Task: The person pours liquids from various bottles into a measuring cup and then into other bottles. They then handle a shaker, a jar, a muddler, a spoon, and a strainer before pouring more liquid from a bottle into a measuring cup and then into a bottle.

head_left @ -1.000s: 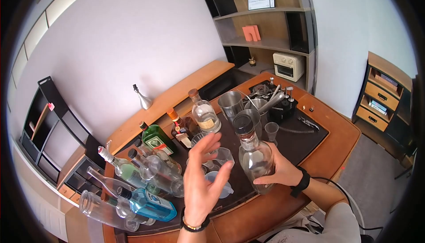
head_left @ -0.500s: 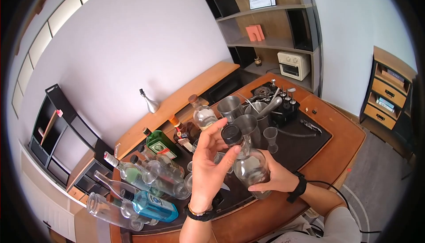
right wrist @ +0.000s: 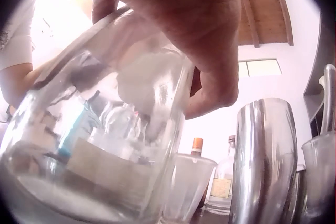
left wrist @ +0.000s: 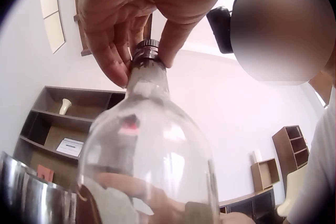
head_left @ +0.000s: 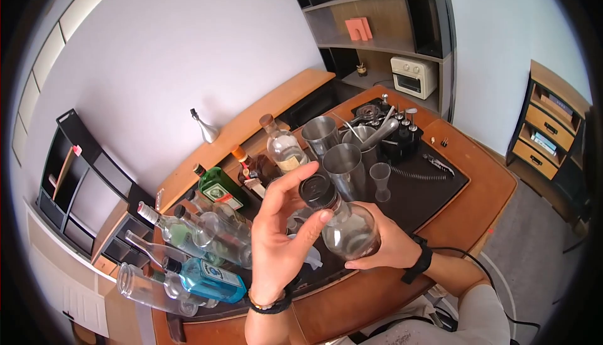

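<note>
A clear round-bodied glass bottle point(head_left: 349, 231) with a black cap point(head_left: 318, 191) is held tilted above the table's front, its neck toward the left. My right hand point(head_left: 396, 244) grips its body from the right side. At the cap is my left hand point(head_left: 279, 235), thumb and fingers around it. The left wrist view shows the left hand point(left wrist: 152, 3) pinching the cap point(left wrist: 147, 49) on top of the bottle point(left wrist: 152, 145). In the right wrist view the right hand point(right wrist: 194, 29) wraps the glass body point(right wrist: 100, 129).
Several bottles, including a blue one point(head_left: 213, 280) and a green one point(head_left: 220, 185), stand at the left. Metal shaker cups point(head_left: 345, 168), a glass jigger point(head_left: 380, 182) and bar tools on a black rack point(head_left: 402, 139) are behind and to the right on the brown table point(head_left: 483, 188).
My left hand has moved from beside the bottle onto its cap. The bottle, in my right hand, has tilted and shifted slightly left. The head view has shifted a little.
</note>
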A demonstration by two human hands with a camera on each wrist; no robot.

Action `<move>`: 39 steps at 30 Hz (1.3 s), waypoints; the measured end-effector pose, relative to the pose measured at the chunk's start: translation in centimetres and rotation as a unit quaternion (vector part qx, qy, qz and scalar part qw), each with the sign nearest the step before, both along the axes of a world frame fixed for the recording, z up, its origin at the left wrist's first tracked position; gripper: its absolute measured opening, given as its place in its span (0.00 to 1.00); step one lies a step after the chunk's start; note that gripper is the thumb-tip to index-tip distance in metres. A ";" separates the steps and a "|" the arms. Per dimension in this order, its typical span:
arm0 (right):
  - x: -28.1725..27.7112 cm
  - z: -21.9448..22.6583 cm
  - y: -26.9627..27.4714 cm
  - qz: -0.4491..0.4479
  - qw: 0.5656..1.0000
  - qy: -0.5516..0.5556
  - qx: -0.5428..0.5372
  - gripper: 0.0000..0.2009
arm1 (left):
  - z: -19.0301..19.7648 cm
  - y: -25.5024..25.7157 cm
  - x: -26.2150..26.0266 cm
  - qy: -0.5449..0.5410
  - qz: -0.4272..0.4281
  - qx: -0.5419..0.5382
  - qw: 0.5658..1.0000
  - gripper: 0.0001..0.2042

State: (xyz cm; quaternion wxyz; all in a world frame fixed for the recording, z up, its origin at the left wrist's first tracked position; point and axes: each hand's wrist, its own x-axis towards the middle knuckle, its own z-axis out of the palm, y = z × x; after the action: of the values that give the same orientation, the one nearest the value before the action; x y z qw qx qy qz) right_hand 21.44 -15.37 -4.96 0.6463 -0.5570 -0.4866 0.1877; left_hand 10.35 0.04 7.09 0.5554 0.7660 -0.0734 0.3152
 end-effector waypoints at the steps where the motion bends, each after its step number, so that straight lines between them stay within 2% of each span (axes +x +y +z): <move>1: -0.1 0.4 -0.1 0.006 1.000 -0.023 0.004 0.48 | 0.2 0.3 -0.7 -0.004 -0.005 0.012 1.000 0.28; 5: -1.1 1.4 0.0 0.040 0.996 -0.077 0.004 0.47 | 1.1 1.7 -4.1 0.042 -0.034 0.008 0.999 0.30; 8: -1.7 1.6 0.4 0.052 0.992 -0.112 -0.003 0.46 | 1.8 2.5 -5.7 0.077 -0.117 -0.013 0.990 0.30; 11: -2.3 2.1 0.8 0.061 0.989 -0.133 -0.008 0.46 | 1.6 1.1 -6.5 0.056 -0.051 -0.106 0.992 0.34; 17: -2.8 2.6 1.4 0.058 0.984 -0.171 -0.011 0.45 | 0.9 1.7 -8.1 0.043 -0.006 -0.126 0.991 0.37; 20: -2.8 2.6 1.7 0.051 0.984 -0.171 -0.018 0.45 | 0.8 1.2 -8.3 0.043 0.041 -0.141 0.988 0.36; 23: -2.7 2.5 1.9 0.043 0.985 -0.167 -0.028 0.45 | 0.0 1.6 -8.5 0.008 -0.011 -0.152 0.988 0.28; 31: -2.7 2.6 1.9 0.031 0.984 -0.169 -0.045 0.45 | -1.3 0.9 -7.0 -0.042 0.087 -0.123 0.988 0.22; 34: -2.7 2.6 1.8 0.026 0.984 -0.168 -0.049 0.45 | -1.7 1.3 -6.9 -0.031 0.079 -0.118 0.989 0.22; 38: -2.3 2.2 2.0 0.018 0.983 -0.175 -0.050 0.46 | -0.9 1.6 -7.2 -0.026 0.029 -0.079 0.996 0.30; 39: -2.3 2.2 2.0 0.017 0.982 -0.177 -0.055 0.46 | -0.7 1.9 -7.5 -0.021 0.009 -0.067 0.997 0.30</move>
State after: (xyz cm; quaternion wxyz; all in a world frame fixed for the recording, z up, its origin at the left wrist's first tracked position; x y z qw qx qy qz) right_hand 19.18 -13.41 -2.76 0.5150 -0.6079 -0.5917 0.1232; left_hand 2.81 1.90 6.42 0.6013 0.7208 -0.0569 0.3401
